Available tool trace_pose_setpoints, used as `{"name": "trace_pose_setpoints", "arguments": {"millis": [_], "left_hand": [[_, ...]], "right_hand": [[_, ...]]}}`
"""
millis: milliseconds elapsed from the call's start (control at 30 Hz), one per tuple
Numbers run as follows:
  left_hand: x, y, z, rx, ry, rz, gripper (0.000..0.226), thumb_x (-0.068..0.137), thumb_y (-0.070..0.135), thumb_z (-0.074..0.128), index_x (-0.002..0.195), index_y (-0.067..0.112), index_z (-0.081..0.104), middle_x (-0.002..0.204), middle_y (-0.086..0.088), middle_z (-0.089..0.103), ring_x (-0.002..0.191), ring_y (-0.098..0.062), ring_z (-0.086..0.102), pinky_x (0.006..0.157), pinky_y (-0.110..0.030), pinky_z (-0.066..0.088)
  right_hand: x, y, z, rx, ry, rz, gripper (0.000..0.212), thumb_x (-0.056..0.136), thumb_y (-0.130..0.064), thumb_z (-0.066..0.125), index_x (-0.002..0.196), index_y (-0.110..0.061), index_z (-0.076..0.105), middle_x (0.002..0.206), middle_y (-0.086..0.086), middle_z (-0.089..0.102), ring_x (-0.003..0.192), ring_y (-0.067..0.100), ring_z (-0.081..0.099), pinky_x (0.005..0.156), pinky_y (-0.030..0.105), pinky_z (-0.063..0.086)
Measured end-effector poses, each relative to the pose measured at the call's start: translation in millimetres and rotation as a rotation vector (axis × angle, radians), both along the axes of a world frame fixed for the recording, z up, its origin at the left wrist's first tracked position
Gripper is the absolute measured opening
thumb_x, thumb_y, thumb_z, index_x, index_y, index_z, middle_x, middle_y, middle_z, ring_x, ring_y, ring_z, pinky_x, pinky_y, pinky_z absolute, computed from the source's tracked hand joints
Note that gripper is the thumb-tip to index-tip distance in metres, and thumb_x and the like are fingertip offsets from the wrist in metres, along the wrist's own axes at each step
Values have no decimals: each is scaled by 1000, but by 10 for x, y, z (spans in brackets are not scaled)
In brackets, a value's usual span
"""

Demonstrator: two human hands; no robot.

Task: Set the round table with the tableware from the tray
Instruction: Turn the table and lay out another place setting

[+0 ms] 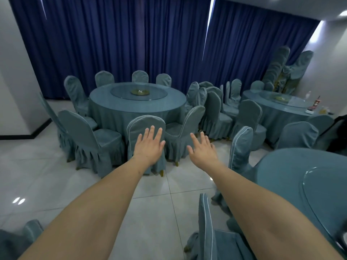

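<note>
Both my arms stretch out in front of me over the tiled floor. My left hand (149, 142) and my right hand (202, 148) have straight, spread fingers, palms down, and hold nothing. Ahead stands a round table (105, 104) in a teal cloth with a glass turntable (120, 91) on top, ringed by covered chairs. A second round table (277, 171) with a glass turntable lies close on my right. No tray and no tableware is visible.
A covered chair (208, 231) stands right below my right arm, another (240, 147) beside the near table. A third table (268, 109) at the back right carries a few small items. Stacked chairs (281, 68) lean in the far corner. Blue curtains (131, 34) close the back wall.
</note>
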State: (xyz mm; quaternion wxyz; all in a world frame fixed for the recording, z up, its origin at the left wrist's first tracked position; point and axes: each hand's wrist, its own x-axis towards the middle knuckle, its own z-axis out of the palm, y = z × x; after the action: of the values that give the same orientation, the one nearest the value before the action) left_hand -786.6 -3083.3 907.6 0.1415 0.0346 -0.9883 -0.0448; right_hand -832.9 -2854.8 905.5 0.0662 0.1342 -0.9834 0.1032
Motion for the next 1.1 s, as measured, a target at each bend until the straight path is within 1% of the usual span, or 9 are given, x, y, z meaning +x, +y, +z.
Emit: {"name": "trace_pose_setpoints", "arguments": {"millis": [200, 367, 500, 700, 833, 967, 1100], "left_hand": [[-358, -300, 52, 0, -5, -8, 61, 103, 49, 13, 157, 26, -2, 166, -9, -1, 153, -29, 3, 122, -52, 14], [-696, -492, 64, 17, -26, -2, 61, 103, 49, 13, 157, 26, -3, 166, -9, -2, 153, -29, 2, 123, -51, 13], [-1084, -618, 41, 35, -55, 3, 61, 103, 49, 12, 158, 25, -2, 166, -10, -1, 153, -30, 2, 123, -51, 12], [-1927, -777, 3, 15, -46, -5, 61, 103, 49, 12, 158, 23, 4, 165, -9, 5, 152, -30, 5, 122, -52, 14], [-2576, -835, 26, -20, -53, -34, 60, 103, 49, 13, 157, 22, 7, 165, -9, 9, 152, -29, 8, 122, -52, 16], [-3261, -806, 19, -37, -75, -59, 60, 103, 49, 12, 157, 24, 6, 165, -10, 8, 152, -29, 7, 122, -51, 15], [-3824, -718, -41, -48, -86, -105, 61, 103, 49, 12, 158, 24, 7, 165, -8, 7, 152, -29, 7, 122, -50, 15]], "right_hand": [[-356, -355, 48, 7, 8, -5, 63, 105, -53, 26, 161, -37, 2, 170, 11, -4, 157, 31, 1, 125, 54, 12], [-781, -560, 84, 15, 16, 6, 63, 105, -53, 25, 161, -35, 4, 171, 6, -1, 158, 27, 1, 125, 54, 12], [-1184, -695, 63, 11, 6, 9, 62, 105, -52, 25, 161, -35, 4, 171, 6, -1, 158, 28, 1, 125, 54, 12], [-1947, -822, -49, 6, 5, -3, 62, 105, -52, 24, 162, -35, 6, 171, 8, 0, 157, 30, 2, 125, 54, 14], [-2597, -828, -91, -23, -14, -38, 62, 105, -51, 24, 162, -34, 5, 171, 10, -2, 157, 31, 1, 125, 53, 13], [-3228, -768, -112, -42, -30, -94, 62, 105, -52, 24, 162, -35, 4, 171, 10, -3, 157, 31, 1, 125, 54, 14], [-3663, -638, -158, -47, -51, -136, 62, 105, -51, 25, 162, -35, 6, 171, 10, -3, 157, 31, 1, 124, 55, 14]]}}
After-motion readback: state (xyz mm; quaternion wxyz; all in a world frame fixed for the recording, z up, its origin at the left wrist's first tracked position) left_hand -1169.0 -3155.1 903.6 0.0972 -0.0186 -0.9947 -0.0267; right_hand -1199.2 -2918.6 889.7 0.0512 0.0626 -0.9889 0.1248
